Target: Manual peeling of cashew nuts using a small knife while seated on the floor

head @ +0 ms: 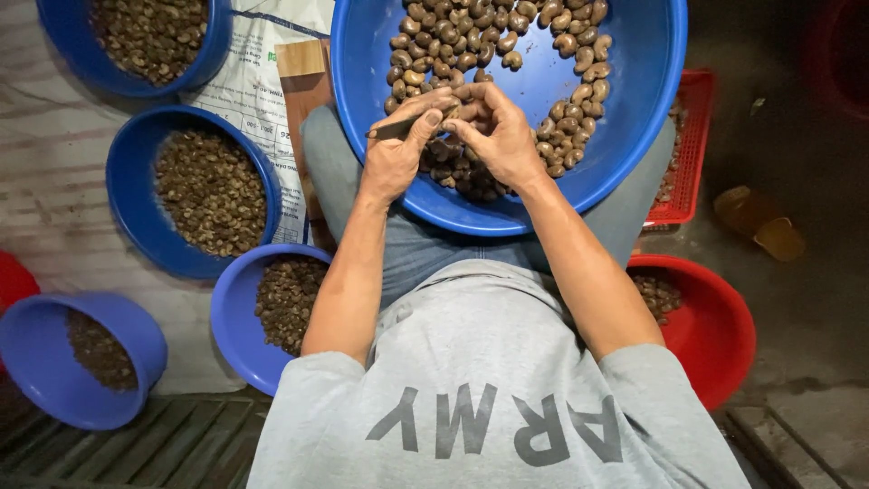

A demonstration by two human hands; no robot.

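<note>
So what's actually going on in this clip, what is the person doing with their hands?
A seated person works over a large blue basin of cashew nuts resting on their lap. The left hand holds a thin dark blade, and the right hand pinches a single nut against it, both hands meeting above the basin. Smaller blue bowls with darker bits sit to the left, and a red bowl to the right.

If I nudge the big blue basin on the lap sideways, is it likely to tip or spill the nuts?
Probably prone to tipping: the big blue basin rests on the knees, not a flat surface. The nuts lie loose and rounded, so they would likely roll to the low side. Both hands, the left hand and right hand, work over it without steadying its rim.
</note>
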